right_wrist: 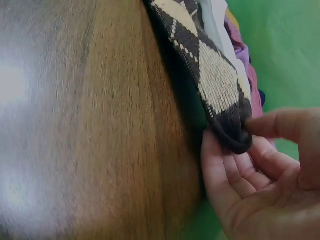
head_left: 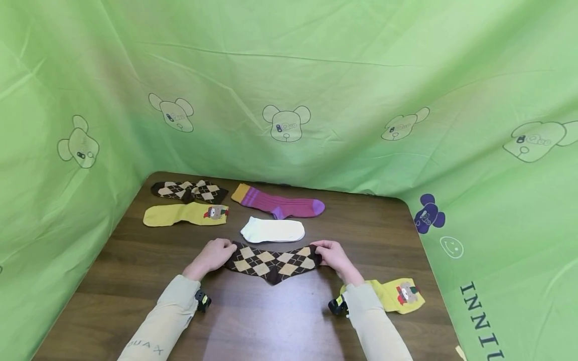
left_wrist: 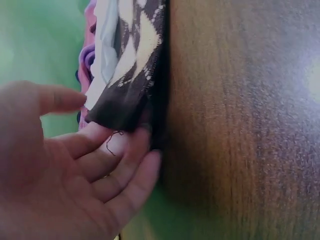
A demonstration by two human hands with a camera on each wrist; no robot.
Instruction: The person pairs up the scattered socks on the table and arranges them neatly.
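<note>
A brown and cream argyle sock (head_left: 273, 260) is stretched sideways between my two hands, its heel hanging toward me. The left hand (head_left: 217, 252) grips its left end. In the left wrist view the thumb lies on one side of the dark edge of the argyle sock (left_wrist: 132, 55) and the fingers on the other, with a loose thread beside it. At the opposite end, the right hand (head_left: 333, 254) pinches the dark rounded tip of the argyle sock (right_wrist: 217, 75) between thumb and fingers. Just beyond lies a white ankle sock (head_left: 273, 230).
A second argyle sock (head_left: 189, 191) and a yellow sock (head_left: 180, 214) lie at the back left. A purple sock with an orange cuff (head_left: 280, 203) is at the back middle. Another yellow sock (head_left: 393, 296) sits partly under the right forearm. Green cloth (head_left: 289, 75) surrounds the wooden table (head_left: 361, 220).
</note>
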